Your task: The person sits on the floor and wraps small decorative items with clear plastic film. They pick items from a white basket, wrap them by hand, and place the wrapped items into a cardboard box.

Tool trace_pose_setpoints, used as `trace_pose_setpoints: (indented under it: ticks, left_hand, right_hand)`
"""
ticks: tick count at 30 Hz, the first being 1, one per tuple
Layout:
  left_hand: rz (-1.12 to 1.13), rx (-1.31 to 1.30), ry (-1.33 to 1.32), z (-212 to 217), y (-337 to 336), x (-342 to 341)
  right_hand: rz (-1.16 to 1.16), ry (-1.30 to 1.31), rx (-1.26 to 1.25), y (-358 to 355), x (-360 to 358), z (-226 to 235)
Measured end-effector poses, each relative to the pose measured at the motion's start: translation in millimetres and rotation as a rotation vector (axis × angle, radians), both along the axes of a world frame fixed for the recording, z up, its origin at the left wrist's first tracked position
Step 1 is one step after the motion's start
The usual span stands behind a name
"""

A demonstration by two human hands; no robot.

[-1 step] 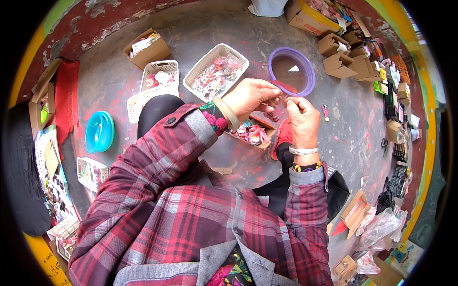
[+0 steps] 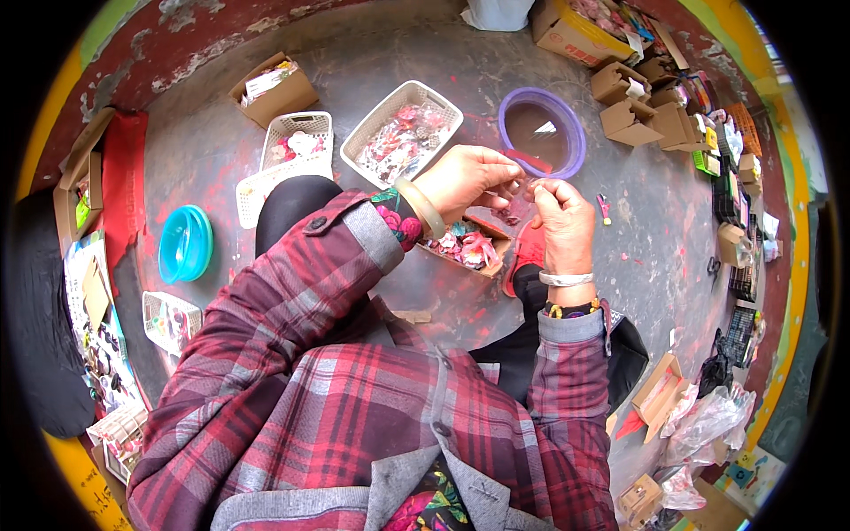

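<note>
My left hand (image 2: 465,181) is raised in front of me, its fingertips drawn together in a pinch. Close to its right, my right hand (image 2: 565,226) has thumb and forefinger pressed together and the other fingers curled in. Whatever the fingertips hold is too small to make out. Beneath the hands, a small cardboard box (image 2: 502,250) holds pink, red and white artificial flowers (image 2: 474,249). Just beyond the fingers stands a purple-rimmed basin (image 2: 582,133) with brownish contents. A white plastic basket (image 2: 358,168) of red and white pieces in clear wrapping lies beyond my left hand.
Two smaller white baskets (image 2: 328,133) and an open carton (image 2: 288,97) stand at far left. Turquoise bowls (image 2: 202,243) sit on the left floor. Right of my hands lies a small pink tool (image 2: 604,209). Cardboard boxes (image 2: 630,124) and plastic bags (image 2: 708,425) line the right side.
</note>
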State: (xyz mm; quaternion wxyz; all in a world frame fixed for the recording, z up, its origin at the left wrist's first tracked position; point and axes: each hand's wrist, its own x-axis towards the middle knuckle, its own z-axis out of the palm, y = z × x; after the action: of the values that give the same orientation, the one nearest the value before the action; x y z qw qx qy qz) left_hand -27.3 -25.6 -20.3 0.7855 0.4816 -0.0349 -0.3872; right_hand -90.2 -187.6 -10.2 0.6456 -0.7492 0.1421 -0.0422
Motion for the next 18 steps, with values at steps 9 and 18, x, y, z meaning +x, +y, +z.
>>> trace_pose_setpoints:
  ticks: [9,18]
  left_hand:
    - [-0.033,0.012,0.099,-3.5,2.3,3.5]
    - [-0.054,-0.014,0.095,-7.0,4.8,5.9]
  right_hand:
    - [0.035,0.114,0.285,-5.7,2.7,-1.7]
    - [0.043,0.139,-0.1,-7.2,3.0,-8.5]
